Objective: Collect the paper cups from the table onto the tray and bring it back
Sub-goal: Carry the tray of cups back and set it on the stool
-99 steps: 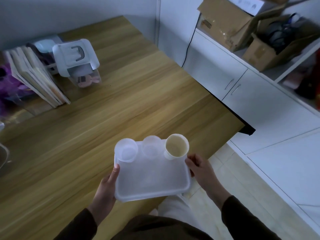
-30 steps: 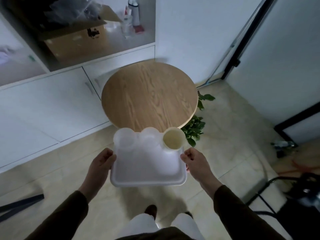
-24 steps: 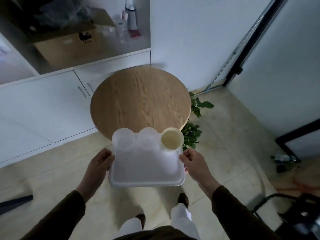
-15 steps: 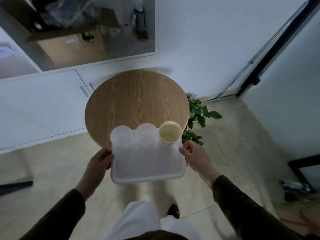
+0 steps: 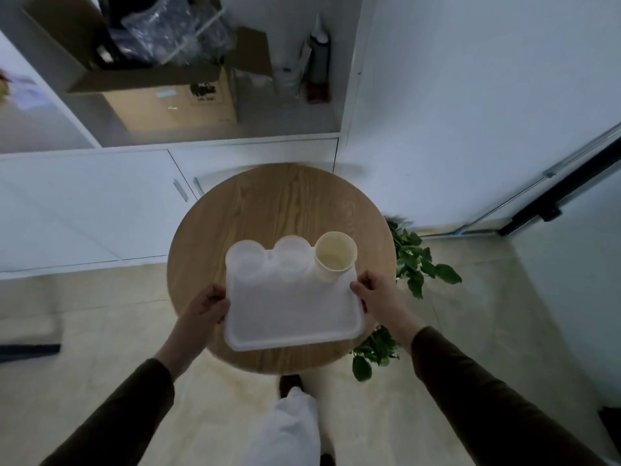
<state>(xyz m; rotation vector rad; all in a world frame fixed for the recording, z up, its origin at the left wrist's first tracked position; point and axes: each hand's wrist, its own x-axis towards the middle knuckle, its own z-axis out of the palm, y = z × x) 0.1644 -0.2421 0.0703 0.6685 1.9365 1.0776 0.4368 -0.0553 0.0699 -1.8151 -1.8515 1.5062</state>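
I hold a white plastic tray (image 5: 295, 317) over a small round wooden table (image 5: 268, 210). Three cups stand in a row along the tray's far edge: a translucent white cup (image 5: 247, 265) on the left, another translucent cup (image 5: 291, 258) in the middle, and a cream paper cup (image 5: 334, 256) on the right. My left hand (image 5: 206, 309) grips the tray's left edge. My right hand (image 5: 378, 292) grips its right edge, close to the cream cup. I cannot tell whether the tray touches the tabletop.
A green potted plant (image 5: 415, 264) sits on the floor right of the table. White cabinets (image 5: 100, 210) stand behind, with an open shelf holding a cardboard box (image 5: 168, 95) and bottles. A dark-framed glass door (image 5: 554, 203) is at the right. Tiled floor lies around.
I turned away from the large wooden table and walked to the round table. The tray, earlier short of the table's near edge, is now over its top. Both hands keep their grip.
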